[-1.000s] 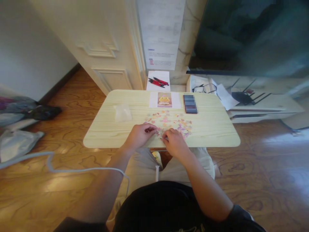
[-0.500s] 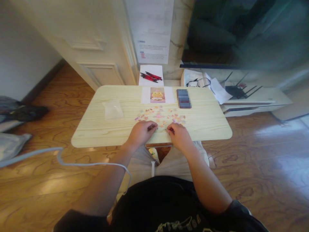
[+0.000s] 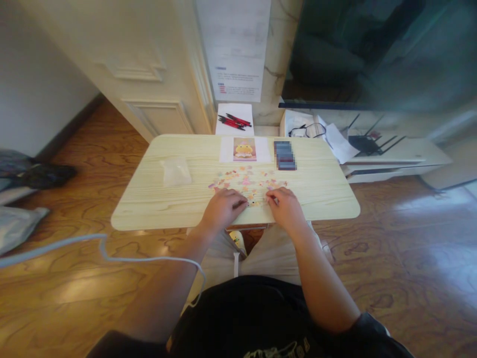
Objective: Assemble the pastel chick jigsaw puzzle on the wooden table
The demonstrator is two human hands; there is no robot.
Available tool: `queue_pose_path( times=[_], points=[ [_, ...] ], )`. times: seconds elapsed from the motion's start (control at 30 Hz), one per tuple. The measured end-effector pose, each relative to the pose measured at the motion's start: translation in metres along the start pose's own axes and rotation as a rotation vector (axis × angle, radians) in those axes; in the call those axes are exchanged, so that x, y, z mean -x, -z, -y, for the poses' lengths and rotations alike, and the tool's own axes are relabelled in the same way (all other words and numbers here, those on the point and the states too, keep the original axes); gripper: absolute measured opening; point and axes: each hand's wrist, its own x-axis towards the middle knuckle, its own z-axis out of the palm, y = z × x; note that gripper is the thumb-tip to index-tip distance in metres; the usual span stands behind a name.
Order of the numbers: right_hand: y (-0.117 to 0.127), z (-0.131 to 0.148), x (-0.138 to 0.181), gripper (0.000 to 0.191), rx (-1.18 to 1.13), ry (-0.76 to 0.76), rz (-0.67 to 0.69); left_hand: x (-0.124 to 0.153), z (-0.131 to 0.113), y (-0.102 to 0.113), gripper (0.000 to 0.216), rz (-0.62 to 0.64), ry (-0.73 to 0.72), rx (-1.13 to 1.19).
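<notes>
Small, many-coloured puzzle pieces (image 3: 246,181) lie scattered over the near middle of the pale wooden table (image 3: 141,201). My left hand (image 3: 225,206) rests at their near edge, thumb and fingertips pinched on a tiny piece at the tabletop. Opposite it, my right hand (image 3: 286,205) is closed in a pinch too; what sits in its fingertips is too small to make out. Between the two hands a few yellowish pieces (image 3: 254,203) lie on the table. Behind the pieces is a printed sheet with a picture of a yellow cartoon figure (image 3: 244,149).
A pixelated dark phone-like object (image 3: 285,155) lies right of the sheet, a clear plastic bag (image 3: 177,172) at the left. Red pens (image 3: 234,122) rest on a white surface behind the table. A pale cable (image 3: 149,259) crosses near my left arm.
My right hand has drawn back a little to the right, widening the gap between the hands. Yellowish pieces now show there. My left hand has shifted slightly right. The view has tilted a little.
</notes>
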Motion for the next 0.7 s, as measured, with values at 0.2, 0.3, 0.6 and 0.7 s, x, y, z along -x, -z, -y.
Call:
queue_pose_path(
  times=[0.2, 0.3, 0.6, 0.7],
  points=[
    [0.030, -0.052, -0.003, 0.018, 0.100, -0.251, -0.125, -0.003, -0.002, -0.010, 0.022, -0.102, 0.019, 0.036],
    [0.030, -0.057, -0.004, 0.017, 0.095, -0.282, -0.075, 0.002, -0.006, -0.009, 0.019, -0.241, 0.078, 0.115],
    [0.017, -0.041, -0.008, 0.014, 0.071, -0.208, 0.000, 0.028, -0.002, 0.001, 0.048, -0.697, 0.288, 0.467],
    [0.015, -0.041, -0.010, 0.014, 0.058, -0.211, 0.016, 0.029, 0.000, 0.000, 0.051, -0.822, 0.274, 0.562]
  ],
)
